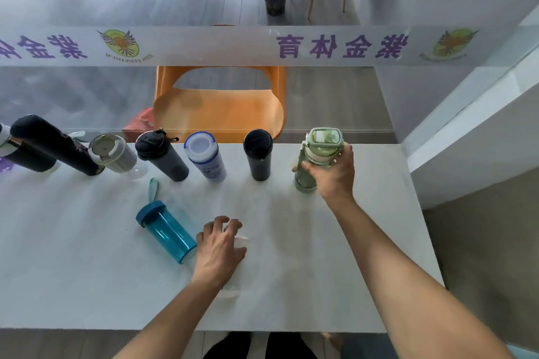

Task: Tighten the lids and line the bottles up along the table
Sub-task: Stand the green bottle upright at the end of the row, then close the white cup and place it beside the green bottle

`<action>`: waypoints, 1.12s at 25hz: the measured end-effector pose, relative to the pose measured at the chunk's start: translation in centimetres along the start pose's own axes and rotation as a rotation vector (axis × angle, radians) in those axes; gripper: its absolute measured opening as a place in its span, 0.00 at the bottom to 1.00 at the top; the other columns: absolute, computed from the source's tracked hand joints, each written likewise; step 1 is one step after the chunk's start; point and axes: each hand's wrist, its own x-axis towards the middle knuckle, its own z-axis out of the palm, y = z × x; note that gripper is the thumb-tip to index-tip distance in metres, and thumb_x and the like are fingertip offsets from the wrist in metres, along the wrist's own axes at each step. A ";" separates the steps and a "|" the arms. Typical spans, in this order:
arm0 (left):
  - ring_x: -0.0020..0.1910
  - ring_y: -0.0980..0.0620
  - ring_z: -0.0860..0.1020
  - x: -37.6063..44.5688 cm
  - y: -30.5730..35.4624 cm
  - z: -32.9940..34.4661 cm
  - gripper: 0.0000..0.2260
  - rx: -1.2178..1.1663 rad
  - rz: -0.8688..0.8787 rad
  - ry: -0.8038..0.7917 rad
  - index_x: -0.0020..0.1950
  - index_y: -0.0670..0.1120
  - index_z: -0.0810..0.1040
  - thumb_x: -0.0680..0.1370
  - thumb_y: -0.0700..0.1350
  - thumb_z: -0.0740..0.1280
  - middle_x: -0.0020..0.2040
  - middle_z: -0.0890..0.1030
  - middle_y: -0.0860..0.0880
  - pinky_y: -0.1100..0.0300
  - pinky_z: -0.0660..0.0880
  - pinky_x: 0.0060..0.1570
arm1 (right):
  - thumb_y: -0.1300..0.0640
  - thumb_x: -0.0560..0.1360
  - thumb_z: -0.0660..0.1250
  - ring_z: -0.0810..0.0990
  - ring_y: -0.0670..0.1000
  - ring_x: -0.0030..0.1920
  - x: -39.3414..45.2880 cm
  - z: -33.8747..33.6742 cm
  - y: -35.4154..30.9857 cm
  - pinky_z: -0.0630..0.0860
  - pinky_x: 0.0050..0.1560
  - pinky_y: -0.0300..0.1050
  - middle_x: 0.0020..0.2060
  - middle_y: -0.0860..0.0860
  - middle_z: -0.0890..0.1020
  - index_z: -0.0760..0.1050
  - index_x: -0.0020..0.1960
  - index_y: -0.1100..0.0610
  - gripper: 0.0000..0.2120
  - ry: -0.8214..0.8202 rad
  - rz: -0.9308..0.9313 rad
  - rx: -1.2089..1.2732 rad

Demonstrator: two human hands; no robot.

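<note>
Nearest the camera, a clear, pale bottle on the white table is covered and grasped by the left hand, fingers curled over it. Just to its left, a blue transparent bottle with a darker blue lid is seen apart from the row. At the far edge, a green bottle is gripped around its body by the right hand, standing at the right end of a line of bottles: black, white-capped, dark grey and others further left. An orange chair is seen beyond the table.
</note>
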 end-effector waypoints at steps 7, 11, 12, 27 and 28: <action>0.69 0.45 0.66 -0.4 1.5 0.3 0.23 0.019 -0.104 0.039 0.67 0.56 0.71 0.73 0.54 0.71 0.70 0.69 0.50 0.49 0.64 0.69 | 0.53 0.58 0.83 0.72 0.45 0.53 2.2 0.2 -0.2 0.68 0.53 0.36 0.57 0.49 0.74 0.69 0.62 0.54 0.38 -0.064 -0.045 0.032; 0.68 0.45 0.67 -0.4 1.7 0.2 0.22 0.012 -0.135 0.056 0.66 0.56 0.71 0.73 0.54 0.71 0.69 0.70 0.50 0.50 0.65 0.68 | 0.53 0.58 0.83 0.70 0.44 0.53 1.4 0.2 0.4 0.67 0.53 0.34 0.55 0.46 0.70 0.67 0.61 0.54 0.37 -0.076 -0.068 0.019; 0.68 0.45 0.67 -0.4 1.6 0.2 0.22 0.005 -0.139 0.056 0.66 0.56 0.71 0.73 0.54 0.71 0.69 0.69 0.50 0.50 0.65 0.68 | 0.53 0.58 0.83 0.71 0.45 0.53 1.3 0.1 0.5 0.69 0.54 0.36 0.55 0.46 0.69 0.67 0.61 0.53 0.37 -0.075 -0.074 0.024; 0.69 0.41 0.68 -2.1 -2.8 -0.4 0.33 -0.254 -0.242 0.059 0.75 0.47 0.63 0.74 0.44 0.73 0.73 0.63 0.44 0.46 0.68 0.69 | 0.52 0.73 0.73 0.77 0.59 0.62 -9.4 2.8 5.3 0.73 0.60 0.47 0.64 0.59 0.75 0.67 0.70 0.57 0.29 -0.441 0.334 -0.260; 0.68 0.42 0.68 -2.2 -3.1 -0.4 0.33 -0.240 -0.249 0.046 0.76 0.46 0.62 0.74 0.47 0.73 0.72 0.65 0.44 0.46 0.68 0.68 | 0.51 0.74 0.72 0.78 0.58 0.61 -11.7 3.8 5.5 0.73 0.59 0.45 0.62 0.58 0.77 0.70 0.68 0.57 0.26 -0.543 0.350 -0.269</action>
